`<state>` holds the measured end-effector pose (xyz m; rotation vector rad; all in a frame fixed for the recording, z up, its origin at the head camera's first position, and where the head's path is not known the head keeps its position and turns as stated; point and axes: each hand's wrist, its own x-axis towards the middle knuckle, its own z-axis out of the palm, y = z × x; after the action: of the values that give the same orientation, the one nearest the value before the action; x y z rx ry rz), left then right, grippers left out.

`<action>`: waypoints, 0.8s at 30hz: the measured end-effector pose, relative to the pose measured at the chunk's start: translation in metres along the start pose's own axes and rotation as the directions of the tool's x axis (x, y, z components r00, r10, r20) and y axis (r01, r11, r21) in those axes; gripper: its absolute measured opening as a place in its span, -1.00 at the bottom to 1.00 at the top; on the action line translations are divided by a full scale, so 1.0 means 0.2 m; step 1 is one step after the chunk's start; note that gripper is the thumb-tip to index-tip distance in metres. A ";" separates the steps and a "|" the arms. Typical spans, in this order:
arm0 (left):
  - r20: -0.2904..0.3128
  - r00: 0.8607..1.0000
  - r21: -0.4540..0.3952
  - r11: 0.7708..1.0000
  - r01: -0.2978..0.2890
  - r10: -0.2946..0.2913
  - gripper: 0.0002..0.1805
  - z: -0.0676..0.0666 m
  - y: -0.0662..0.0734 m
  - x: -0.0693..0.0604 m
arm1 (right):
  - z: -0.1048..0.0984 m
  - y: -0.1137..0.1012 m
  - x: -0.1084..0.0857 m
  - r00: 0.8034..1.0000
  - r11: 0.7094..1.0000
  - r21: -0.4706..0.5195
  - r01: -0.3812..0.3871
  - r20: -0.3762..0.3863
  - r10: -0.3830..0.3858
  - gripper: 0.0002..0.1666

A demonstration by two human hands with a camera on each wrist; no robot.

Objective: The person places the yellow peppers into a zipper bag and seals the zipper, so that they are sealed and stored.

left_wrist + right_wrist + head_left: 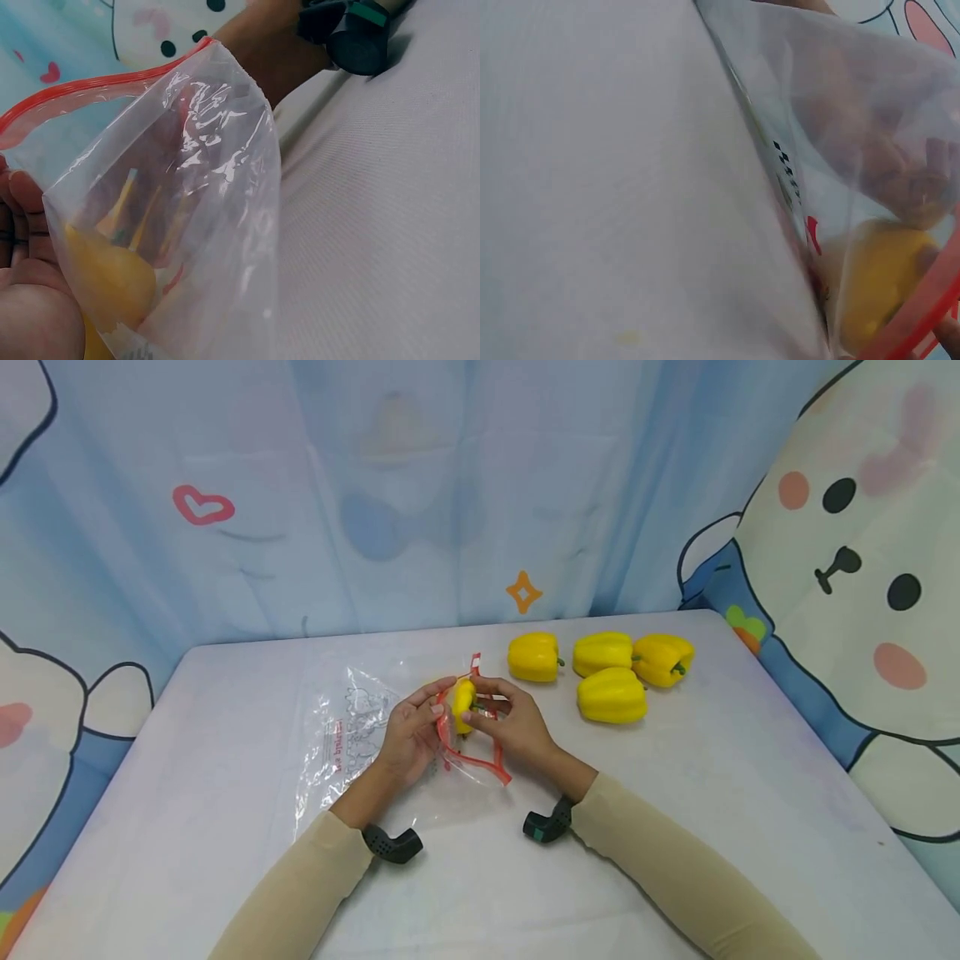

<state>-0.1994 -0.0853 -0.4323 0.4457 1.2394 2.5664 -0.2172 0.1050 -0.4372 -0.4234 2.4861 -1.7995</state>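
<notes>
A clear plastic bag with a red zip edge lies between the hands, its mouth parted. My left hand grips the bag's edge, fingers curled. A yellow bell pepper is at the mouth, pinched between thumb and fingers of my right hand. Through the film in the left wrist view a yellow pepper shows beside my left hand. The right wrist view shows a pepper behind the red edge, with my left hand seen through plastic.
Several yellow peppers stand at the back right of the white table: one pepper apart, the others, among them a front one, grouped close together. A blue patterned curtain hangs behind the table's back edge.
</notes>
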 end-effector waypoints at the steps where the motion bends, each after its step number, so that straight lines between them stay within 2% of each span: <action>1: 0.001 1.000 -0.004 1.000 -0.001 0.001 -0.63 0.00 0.00 0.00 | 0.00 -0.01 0.00 1.000 1.000 -0.021 -0.007 0.003 0.007 -0.29; 6: -0.008 1.000 -0.007 1.000 -0.006 0.006 -0.63 0.00 0.00 0.00 | -0.06 -0.07 -0.05 1.000 0.985 -0.175 -0.007 -0.016 0.005 -0.36; 9: -0.023 1.000 0.003 1.000 -0.011 0.011 -0.62 0.00 0.01 0.00 | -0.15 -0.11 -0.09 0.999 0.981 -0.193 0.002 -0.053 -0.012 -0.45; 13: -0.027 1.000 0.017 1.000 -0.011 0.011 -0.63 0.00 0.00 0.00 | -0.34 -0.15 -0.17 0.990 0.985 -0.173 0.018 -0.136 -0.042 -0.57; 16: -0.022 1.000 0.020 1.000 -0.011 0.012 -0.63 0.00 0.00 0.01 | -0.50 -0.16 -0.23 0.961 0.979 -0.201 0.043 -0.259 -0.095 -0.62; 19: -0.022 1.000 0.019 1.000 -0.016 0.016 -0.62 0.00 0.00 0.01 | -0.65 -0.13 -0.27 0.909 0.963 -0.266 0.034 -0.392 -0.140 -0.61; 21: -0.026 1.000 0.019 1.000 -0.015 0.015 -0.62 0.00 0.00 0.01 | -0.74 -0.09 -0.29 0.884 0.952 -0.305 0.002 -0.445 -0.144 -0.60; 22: -0.028 1.000 0.021 1.000 -0.013 0.014 -0.61 0.00 0.00 0.00 | -0.78 -0.06 -0.30 0.878 0.948 -0.319 -0.019 -0.459 -0.136 -0.59; 24: -0.028 1.000 0.017 1.000 -0.014 0.015 -0.61 0.00 0.00 0.00 | -0.85 -0.01 -0.31 0.879 0.941 -0.334 -0.054 -0.462 -0.114 -0.56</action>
<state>-0.2001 -0.0859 -0.4324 0.4248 1.2723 2.5848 -0.1895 0.2771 -0.3879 -0.0163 3.1607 -1.6409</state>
